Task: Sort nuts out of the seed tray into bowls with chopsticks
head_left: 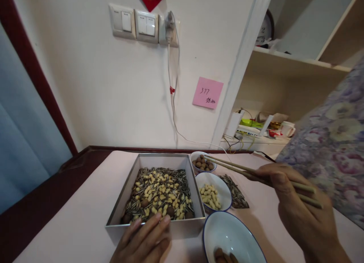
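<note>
My right hand (pixel 301 206) grips a pair of chopsticks (pixel 234 166), pointing left. Their tips are at the small blue-rimmed bowl (pixel 196 155) of round brown nuts (pixel 202 163); I cannot tell whether they touch a nut. The fingers of my left hand (pixel 143 240) are stretched out against the near wall of a square metal box (pixel 186 229). Inside it, striped sunflower seeds (pixel 180 175) lie mixed with peanuts (pixel 162 188), and several round brown nuts (pixel 170 211) sit along the near side.
Right of the box, a white bowl (pixel 225 191) holds peanuts; a nearer, larger bowl (pixel 233 227) holds a few brown nuts. A pile of sunflower seeds (pixel 236 193) lies beside them. A cable (pixel 187 139) runs down the wall. A person's floral clothing (pixel 338 134) is at right.
</note>
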Demonstrator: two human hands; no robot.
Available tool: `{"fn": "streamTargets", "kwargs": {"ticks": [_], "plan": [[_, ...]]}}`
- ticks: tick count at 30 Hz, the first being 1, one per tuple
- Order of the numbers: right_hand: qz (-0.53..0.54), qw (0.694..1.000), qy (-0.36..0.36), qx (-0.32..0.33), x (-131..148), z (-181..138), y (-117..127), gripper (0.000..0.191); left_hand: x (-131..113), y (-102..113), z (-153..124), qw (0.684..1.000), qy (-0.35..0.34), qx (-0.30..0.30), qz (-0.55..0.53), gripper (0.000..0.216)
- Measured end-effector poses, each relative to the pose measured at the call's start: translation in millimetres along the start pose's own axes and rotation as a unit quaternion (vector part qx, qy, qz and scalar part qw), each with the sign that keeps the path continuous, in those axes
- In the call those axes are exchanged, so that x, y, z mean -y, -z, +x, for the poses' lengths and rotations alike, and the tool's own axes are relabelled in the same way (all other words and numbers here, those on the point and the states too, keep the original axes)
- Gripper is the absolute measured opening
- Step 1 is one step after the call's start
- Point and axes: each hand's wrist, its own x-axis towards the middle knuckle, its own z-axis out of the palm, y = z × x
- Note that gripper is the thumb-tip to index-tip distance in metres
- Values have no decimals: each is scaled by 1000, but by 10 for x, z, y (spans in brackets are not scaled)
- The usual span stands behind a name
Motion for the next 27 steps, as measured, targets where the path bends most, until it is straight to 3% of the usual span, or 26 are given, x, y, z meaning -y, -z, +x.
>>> {"fn": "streamTargets", "kwargs": {"ticks": [9, 16, 21, 27], "plan": [[89, 970, 27, 223, 202, 112, -926, 27, 21, 7, 10, 1000, -15, 1, 16, 15], [61, 963, 41, 261, 54, 191, -1586, 33, 30, 37, -31, 999, -28, 22, 35, 18], [58, 959, 50, 274, 8, 172, -1770, 31, 32, 33, -8, 999, -25, 11, 35, 19], [58, 962, 48, 264, -18, 158, -1717, 33, 24, 54, -2, 999, -23, 12, 34, 18]]}}
